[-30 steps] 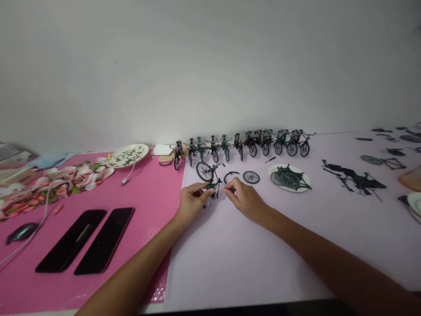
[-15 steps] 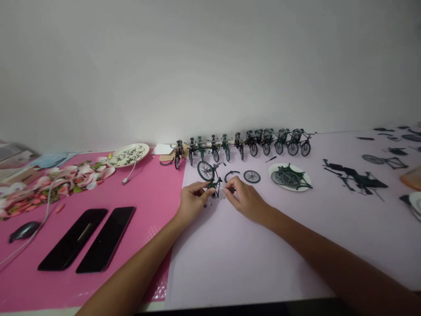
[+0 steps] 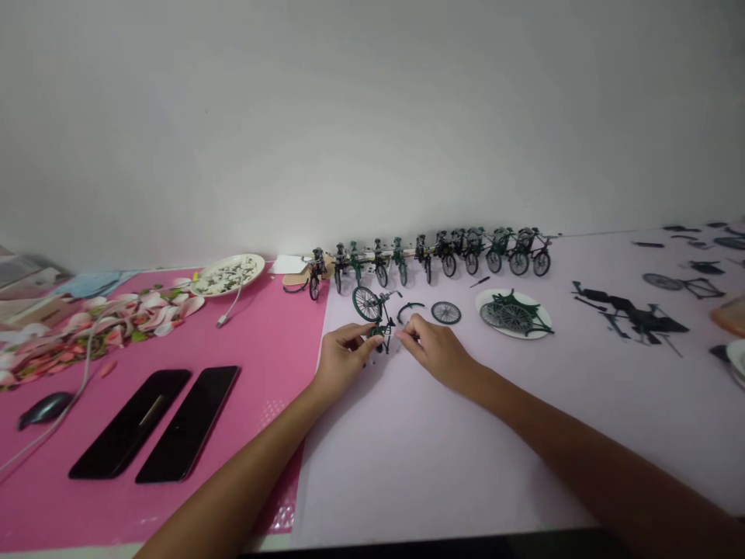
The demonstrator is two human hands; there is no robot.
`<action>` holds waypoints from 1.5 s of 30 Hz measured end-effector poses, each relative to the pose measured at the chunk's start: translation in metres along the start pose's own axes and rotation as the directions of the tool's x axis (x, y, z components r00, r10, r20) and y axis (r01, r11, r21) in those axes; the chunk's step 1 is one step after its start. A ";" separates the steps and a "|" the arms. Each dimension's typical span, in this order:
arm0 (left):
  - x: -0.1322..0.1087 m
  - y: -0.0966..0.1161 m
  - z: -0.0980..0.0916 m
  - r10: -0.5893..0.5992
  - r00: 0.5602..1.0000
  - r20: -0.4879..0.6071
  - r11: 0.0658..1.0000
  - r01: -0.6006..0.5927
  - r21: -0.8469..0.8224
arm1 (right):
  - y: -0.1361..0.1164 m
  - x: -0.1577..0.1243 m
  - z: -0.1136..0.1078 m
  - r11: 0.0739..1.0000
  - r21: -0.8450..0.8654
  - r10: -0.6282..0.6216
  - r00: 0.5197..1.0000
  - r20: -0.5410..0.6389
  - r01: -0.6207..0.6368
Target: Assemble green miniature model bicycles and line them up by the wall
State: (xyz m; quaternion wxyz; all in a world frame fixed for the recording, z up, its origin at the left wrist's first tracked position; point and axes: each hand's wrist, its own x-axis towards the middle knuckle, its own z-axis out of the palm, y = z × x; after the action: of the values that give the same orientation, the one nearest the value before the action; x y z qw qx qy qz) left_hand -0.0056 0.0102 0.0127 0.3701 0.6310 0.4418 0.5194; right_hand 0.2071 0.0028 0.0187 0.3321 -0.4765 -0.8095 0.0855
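A small dark green model bicycle point(image 3: 374, 312), partly built with one wheel on, stands on the pale lilac table point(image 3: 466, 435). My left hand point(image 3: 342, 359) pinches its frame from the left. From the right, my right hand point(image 3: 434, 351) has its fingers pinched on a thin tool or pin I cannot make out, its tip at the frame. A loose curved mudguard point(image 3: 409, 309) and a loose wheel point(image 3: 445, 312) lie just behind my right hand.
A row of finished model bicycles point(image 3: 431, 255) lines the wall. A white plate of wheels and frames point(image 3: 514, 314), loose dark parts point(image 3: 632, 317), a pink mat point(image 3: 174, 373) with two black phones point(image 3: 157, 423), a mouse point(image 3: 39, 409), a cable and a dish point(image 3: 226, 274).
Both hands stay at the model bicycle with only slight shifts of the fingers; the view has drifted a little.
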 end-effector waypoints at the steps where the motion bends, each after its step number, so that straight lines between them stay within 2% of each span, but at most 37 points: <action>1: 0.000 0.000 0.000 0.011 1.000 0.003 1.000 -0.011 0.010 | 0.000 0.000 0.000 1.000 -0.001 -0.001 1.000 -0.006 0.001; 7: 0.000 0.002 -0.001 0.062 0.998 0.033 0.995 -0.064 0.073 | 0.001 0.000 0.001 0.999 0.041 0.034 0.999 -0.024 -0.033; 12: 0.002 0.003 -0.006 0.212 0.977 0.032 0.953 -0.214 0.216 | 0.010 0.003 -0.002 0.993 0.120 -0.011 0.997 -0.081 0.021; 17: 0.006 0.004 -0.016 0.422 0.905 0.050 0.778 -0.390 0.492 | 0.019 0.008 0.001 0.981 0.188 -0.028 0.991 -0.132 0.053; 21: 0.009 0.002 -0.019 0.518 0.848 0.111 0.620 -0.461 0.635 | 0.015 0.004 0.007 0.976 0.218 0.015 0.995 -0.095 0.007; 24: 0.008 0.001 -0.019 0.528 0.833 0.164 0.544 -0.481 0.688 | 0.010 0.000 0.011 0.979 0.205 0.014 0.999 -0.048 -0.004; 28: 0.006 -0.001 -0.017 0.538 0.822 0.187 0.494 -0.488 0.720 | 0.011 -0.004 0.016 0.976 0.217 0.033 0.999 -0.004 -0.031; 38: 0.001 0.002 -0.015 0.563 0.798 0.214 0.409 -0.494 0.767 | 0.005 -0.007 0.014 0.961 0.257 -0.112 0.994 0.016 0.104; 45: -0.001 0.003 -0.012 0.545 0.806 0.230 0.396 -0.490 0.776 | 0.003 -0.008 0.016 0.958 0.267 -0.121 0.992 0.029 0.109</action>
State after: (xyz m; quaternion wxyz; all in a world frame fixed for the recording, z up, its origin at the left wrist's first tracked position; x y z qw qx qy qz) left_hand -0.0168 0.0079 0.0176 -0.1516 0.8159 0.4200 0.3673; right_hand 0.2025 0.0005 0.0012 0.3791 -0.3781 -0.8242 0.1842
